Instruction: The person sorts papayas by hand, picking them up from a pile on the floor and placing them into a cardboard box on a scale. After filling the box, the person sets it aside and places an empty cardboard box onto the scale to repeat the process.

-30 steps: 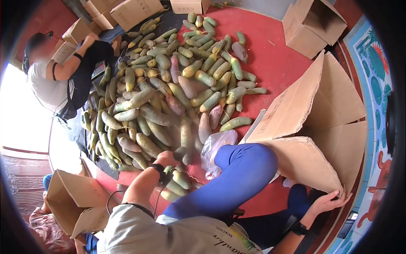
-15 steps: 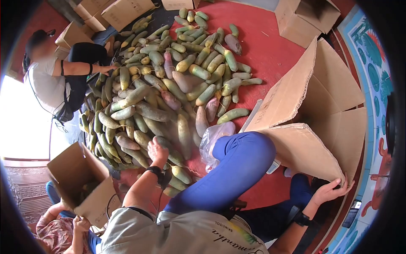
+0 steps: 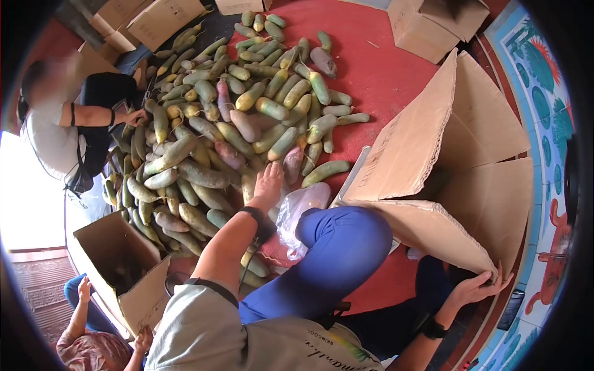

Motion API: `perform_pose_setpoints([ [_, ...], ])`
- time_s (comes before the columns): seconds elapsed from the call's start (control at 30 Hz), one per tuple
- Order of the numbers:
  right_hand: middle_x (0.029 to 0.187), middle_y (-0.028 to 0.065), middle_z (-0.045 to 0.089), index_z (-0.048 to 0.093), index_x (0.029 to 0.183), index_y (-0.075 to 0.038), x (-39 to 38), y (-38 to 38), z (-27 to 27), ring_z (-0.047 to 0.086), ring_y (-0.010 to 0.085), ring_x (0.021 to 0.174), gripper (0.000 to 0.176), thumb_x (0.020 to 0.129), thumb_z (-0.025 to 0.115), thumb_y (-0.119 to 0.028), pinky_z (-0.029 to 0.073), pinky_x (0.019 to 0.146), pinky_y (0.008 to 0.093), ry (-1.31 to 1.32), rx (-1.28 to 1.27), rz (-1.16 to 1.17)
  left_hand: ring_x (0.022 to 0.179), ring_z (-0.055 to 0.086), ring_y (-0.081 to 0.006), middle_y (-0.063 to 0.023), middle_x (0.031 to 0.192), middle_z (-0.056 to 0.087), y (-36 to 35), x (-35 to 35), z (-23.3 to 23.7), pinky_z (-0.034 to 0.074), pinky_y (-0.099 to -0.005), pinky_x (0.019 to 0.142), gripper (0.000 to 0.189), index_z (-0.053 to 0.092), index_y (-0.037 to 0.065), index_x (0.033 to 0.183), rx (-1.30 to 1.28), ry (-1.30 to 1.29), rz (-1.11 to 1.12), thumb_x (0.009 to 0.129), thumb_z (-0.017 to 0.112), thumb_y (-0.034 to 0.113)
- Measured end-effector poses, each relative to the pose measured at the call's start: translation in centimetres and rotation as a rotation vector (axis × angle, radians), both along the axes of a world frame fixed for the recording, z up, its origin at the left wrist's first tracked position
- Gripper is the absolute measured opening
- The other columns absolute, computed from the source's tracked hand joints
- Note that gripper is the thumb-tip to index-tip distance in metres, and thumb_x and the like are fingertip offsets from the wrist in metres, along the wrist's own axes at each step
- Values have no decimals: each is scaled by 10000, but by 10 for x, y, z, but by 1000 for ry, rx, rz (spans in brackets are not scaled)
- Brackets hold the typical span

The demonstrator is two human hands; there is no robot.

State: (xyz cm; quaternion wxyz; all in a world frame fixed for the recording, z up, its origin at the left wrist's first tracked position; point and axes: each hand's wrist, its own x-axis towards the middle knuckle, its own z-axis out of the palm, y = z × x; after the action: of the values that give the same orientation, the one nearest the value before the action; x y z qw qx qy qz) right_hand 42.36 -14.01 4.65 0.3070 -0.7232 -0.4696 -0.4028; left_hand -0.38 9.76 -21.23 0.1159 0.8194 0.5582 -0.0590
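Note:
My left hand [image 3: 267, 187] reaches over the near side of a big heap of green radishes [image 3: 206, 174], its fingers stretched out flat and close to a pinkish radish [image 3: 292, 164]. Some of the radishes under and around it are hidden by the hand and forearm. At the right, my right hand [image 3: 475, 289] grips the lower flap corner of an open cardboard box [image 3: 427, 226], with the fingers at the flap's edge. This box lies tilted beside my bent knee, its flaps spread, and a dark greenish shape shows inside.
A clear plastic bag [image 3: 297, 213] lies by my knee. At the left a person [image 3: 59, 120] crouches with a hand at the heap. Another person [image 3: 93, 346] at lower left holds an open box [image 3: 145, 303]. More cardboard boxes [image 3: 167, 21] stand at the back, on the red floor [image 3: 365, 68].
My left hand has moved forward and right across the heap, its fingers straightening. The right hand stays on the box flap. The lower-left box has tipped, and the view has shifted slightly.

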Motion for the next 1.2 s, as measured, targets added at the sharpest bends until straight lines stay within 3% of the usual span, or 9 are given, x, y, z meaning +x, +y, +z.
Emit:
perform_pose_setpoints([
  [0.17,1336,252,343,394,1143,17,-2,2,1,498,344,1125,271,935,394,-156,393,936,448,74,25,37,1364,205,-261,-84,1444,268,38,16,-1,241,-501,1064,489,425,117,1312,-78,260,-104,830,504,127],
  [0.33,1222,216,475,406,1134,-9,-3,1,0,298,341,1301,237,918,375,-103,370,965,440,61,3,31,1070,501,-244,-97,1163,513,43,6,-26,380,-433,911,400,523,108,1207,-44,393,-145,822,557,209],
  [0.47,1198,204,499,408,1137,-13,-5,3,1,285,342,1304,250,898,373,-77,360,975,432,89,22,38,1067,543,-225,-88,1123,572,43,6,-9,438,-408,867,243,654,130,1015,-315,523,-61,805,590,235],
  [0.7,1171,184,518,416,1136,13,-9,5,5,278,372,1295,263,903,412,-108,314,991,460,90,23,46,967,632,-250,-91,1016,654,-26,-9,-3,517,-362,763,317,657,90,1017,-515,404,-131,772,654,291],
  [0.83,1162,166,524,439,1121,32,-13,6,8,276,386,1293,264,898,443,-109,279,1009,462,90,39,65,918,644,-247,-113,943,665,-49,-33,11,503,-350,759,460,657,58,987,-626,101,232,798,569,469],
  [0.97,1166,179,534,468,1085,15,-15,3,11,293,395,1285,248,871,484,-110,261,1022,472,126,32,98,580,638,-207,-106,693,651,-48,-70,44,509,-323,573,480,655,27,945,-546,-72,66,792,588,477],
  [1.0,1183,185,529,467,1092,7,-13,3,6,300,394,1282,255,868,489,-112,252,1028,473,205,94,152,521,604,-172,-92,657,635,-49,-83,46,483,-296,508,436,648,11,886,-407,-321,113,798,612,437],
  [1.1,1255,209,493,462,1109,-10,-18,1,17,322,391,1270,277,861,503,-125,228,1040,470,132,47,106,445,516,-95,-46,596,584,-48,-53,155,404,-227,393,358,601,-8,779,-278,-619,550,803,673,342],
  [1.2,1309,222,449,455,1140,-16,-17,0,17,332,391,1263,316,857,519,-140,225,1038,474,145,121,150,439,479,-86,-36,588,559,-49,-25,236,382,-227,402,369,574,3,839,-66,-892,489,812,666,359],
])
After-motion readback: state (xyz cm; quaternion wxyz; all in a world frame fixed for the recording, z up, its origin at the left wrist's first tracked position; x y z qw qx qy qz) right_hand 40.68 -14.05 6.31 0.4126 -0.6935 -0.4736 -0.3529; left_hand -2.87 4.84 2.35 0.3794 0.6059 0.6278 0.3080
